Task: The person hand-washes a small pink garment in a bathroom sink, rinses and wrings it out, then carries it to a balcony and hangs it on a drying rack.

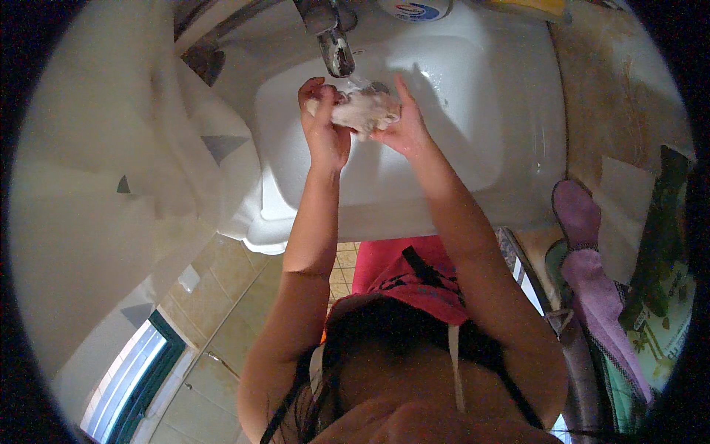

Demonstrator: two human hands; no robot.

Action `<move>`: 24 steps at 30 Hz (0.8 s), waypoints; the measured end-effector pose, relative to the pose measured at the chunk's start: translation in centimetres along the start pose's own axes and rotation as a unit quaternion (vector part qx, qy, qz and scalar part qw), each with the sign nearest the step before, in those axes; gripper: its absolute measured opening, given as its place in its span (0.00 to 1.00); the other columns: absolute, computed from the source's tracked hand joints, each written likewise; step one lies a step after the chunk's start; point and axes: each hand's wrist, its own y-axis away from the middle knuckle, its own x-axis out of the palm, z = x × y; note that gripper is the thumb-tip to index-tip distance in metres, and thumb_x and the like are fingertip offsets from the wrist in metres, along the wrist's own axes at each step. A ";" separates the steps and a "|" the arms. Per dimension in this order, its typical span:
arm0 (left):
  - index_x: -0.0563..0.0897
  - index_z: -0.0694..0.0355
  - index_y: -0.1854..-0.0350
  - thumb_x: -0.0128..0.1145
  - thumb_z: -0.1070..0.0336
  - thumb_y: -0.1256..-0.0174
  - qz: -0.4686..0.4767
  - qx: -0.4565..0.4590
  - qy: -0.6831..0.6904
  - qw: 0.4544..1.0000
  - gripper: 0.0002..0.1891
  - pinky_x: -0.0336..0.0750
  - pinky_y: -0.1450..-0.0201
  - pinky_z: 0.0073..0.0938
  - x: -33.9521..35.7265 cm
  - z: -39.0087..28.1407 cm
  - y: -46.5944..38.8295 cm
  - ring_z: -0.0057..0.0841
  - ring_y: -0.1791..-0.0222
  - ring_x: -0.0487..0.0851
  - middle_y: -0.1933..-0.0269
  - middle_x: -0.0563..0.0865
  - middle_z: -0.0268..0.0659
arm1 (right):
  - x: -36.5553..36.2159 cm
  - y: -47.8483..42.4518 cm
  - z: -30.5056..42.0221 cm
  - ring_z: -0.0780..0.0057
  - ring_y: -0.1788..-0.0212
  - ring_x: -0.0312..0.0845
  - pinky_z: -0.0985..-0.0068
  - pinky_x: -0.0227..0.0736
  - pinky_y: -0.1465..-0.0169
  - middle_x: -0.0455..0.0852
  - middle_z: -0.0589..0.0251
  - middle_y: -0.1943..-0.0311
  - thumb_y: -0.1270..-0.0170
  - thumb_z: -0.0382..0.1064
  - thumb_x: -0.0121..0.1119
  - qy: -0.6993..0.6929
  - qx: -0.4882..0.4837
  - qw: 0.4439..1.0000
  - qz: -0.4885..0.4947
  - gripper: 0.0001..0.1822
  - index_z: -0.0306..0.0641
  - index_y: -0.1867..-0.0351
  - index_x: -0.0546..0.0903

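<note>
A wet, bunched whitish cloth [361, 115] is between my two hands over a white washbasin [388, 183]. My left hand [326, 125] grips its left end, with the fingers curled over it. On the other side, my right hand [409, 125] holds the right end against the palm, one finger pointing up and away from it. Water runs from the chrome faucet [337, 54] just behind the cloth. Part of the cloth is hidden by my fingers, and the drain [379, 87] shows just behind it.
A round white container [416, 10] with a printed label stands at the basin's back edge, and a yellow item [527, 8] lies to its right. Pale curtain-like fabric [127, 139] hangs close on the left. Pink cloths [591, 288] hang at the right. A green-framed window [133, 383] is at lower left.
</note>
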 end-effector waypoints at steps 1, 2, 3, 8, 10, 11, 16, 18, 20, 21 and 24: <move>0.68 0.60 0.43 0.54 0.60 0.31 0.011 0.008 -0.050 0.999 0.19 0.72 0.54 0.27 0.2 -0.3 0.5 0.21 0.59 0.74 0.58 0.76 0.30 | 0.6 -0.7 -0.1 0.67 0.52 0.78 0.64 0.72 0.45 0.82 0.61 0.57 0.37 0.58 0.57 -0.021 0.011 0.998 0.058 0.23 0.39 0.57 0.79; 0.63 0.63 0.36 0.53 0.65 0.32 0.046 -0.006 -0.072 0.996 0.24 0.68 0.44 0.29 -0.4 -0.5 1.1 0.22 0.51 0.73 0.54 0.76 0.32 | 0.8 -1.9 -0.1 0.64 0.52 0.80 0.65 0.73 0.45 0.83 0.59 0.56 0.35 0.49 0.55 0.015 -0.042 0.999 -0.006 0.19 0.38 0.51 0.78; 0.62 0.63 0.36 0.53 0.65 0.32 0.043 -0.032 -0.075 0.996 0.25 0.67 0.42 0.29 -0.7 -0.8 1.5 0.24 0.49 0.73 0.53 0.76 0.33 | 1.1 -2.3 0.3 0.65 0.53 0.80 0.65 0.73 0.46 0.83 0.60 0.57 0.35 0.47 0.56 0.024 -0.065 0.997 0.015 0.17 0.38 0.52 0.79; 0.64 0.65 0.35 0.48 0.58 0.28 0.006 -0.224 0.024 0.974 0.24 0.66 0.37 0.33 -2.4 0.8 0.7 0.29 0.41 0.73 0.43 0.76 0.39 | 1.5 -2.3 0.7 0.68 0.53 0.78 0.67 0.74 0.48 0.82 0.63 0.57 0.40 0.36 0.61 0.013 -0.127 0.987 0.095 0.10 0.38 0.57 0.79; 0.68 0.65 0.39 0.43 0.54 0.25 0.007 -0.301 0.007 0.954 0.22 0.70 0.39 0.34 -3.3 3.1 -0.7 0.29 0.44 0.76 0.43 0.78 0.40 | 1.9 -2.0 0.4 0.68 0.52 0.78 0.68 0.74 0.47 0.82 0.62 0.54 0.40 0.36 0.62 0.044 -0.127 0.987 0.093 0.12 0.37 0.56 0.79; 0.69 0.65 0.40 0.42 0.54 0.25 -0.004 -0.278 0.033 0.960 0.21 0.71 0.41 0.34 -3.8 4.0 -1.7 0.29 0.45 0.77 0.44 0.78 0.40 | 2.0 -1.8 0.5 0.69 0.50 0.77 0.68 0.74 0.47 0.81 0.61 0.53 0.41 0.35 0.63 0.062 -0.128 0.984 0.108 0.13 0.36 0.54 0.78; 0.74 0.61 0.51 0.42 0.50 0.25 -0.033 -0.223 0.164 0.960 0.19 0.78 0.59 0.33 -3.8 6.2 -5.8 0.31 0.62 0.81 0.58 0.81 0.38 | 1.8 -0.2 -1.3 0.71 0.50 0.77 0.71 0.72 0.46 0.81 0.60 0.51 0.46 0.37 0.69 0.406 -0.344 0.847 0.016 0.21 0.34 0.52 0.77; 0.75 0.61 0.58 0.42 0.49 0.26 0.005 -0.185 0.181 0.966 0.18 0.76 0.67 0.30 -3.4 6.9 -6.3 0.27 0.70 0.78 0.66 0.79 0.34 | 3.4 -0.6 -0.9 0.72 0.52 0.78 0.73 0.72 0.49 0.82 0.59 0.56 0.46 0.41 0.69 0.617 -0.350 0.701 -0.076 0.21 0.33 0.54 0.78; 0.76 0.62 0.61 0.45 0.53 0.28 -0.055 -0.155 -0.025 0.986 0.16 0.75 0.67 0.28 -0.3 5.3 -4.5 0.25 0.70 0.78 0.68 0.79 0.33 | 2.8 -3.4 0.9 0.73 0.55 0.78 0.74 0.72 0.51 0.83 0.61 0.62 0.44 0.44 0.67 0.618 -0.354 0.695 -0.104 0.20 0.34 0.56 0.79; 0.76 0.62 0.63 0.46 0.55 0.28 -0.086 -0.135 -0.130 0.978 0.14 0.74 0.67 0.27 1.2 4.8 -3.3 0.24 0.70 0.77 0.69 0.79 0.32 | 0.6 -7.1 1.8 0.74 0.56 0.78 0.74 0.73 0.52 0.83 0.62 0.63 0.44 0.46 0.67 0.538 -0.368 0.751 -0.106 0.19 0.34 0.57 0.79; 0.78 0.64 0.67 0.55 0.65 0.37 -0.080 -0.071 -0.297 0.949 0.07 0.74 0.66 0.26 1.9 2.8 -4.7 0.22 0.69 0.78 0.72 0.80 0.32 | 2.4 -4.4 -0.5 0.75 0.57 0.78 0.74 0.73 0.53 0.83 0.63 0.64 0.41 0.48 0.65 0.348 -0.262 0.895 -0.100 0.18 0.36 0.58 0.80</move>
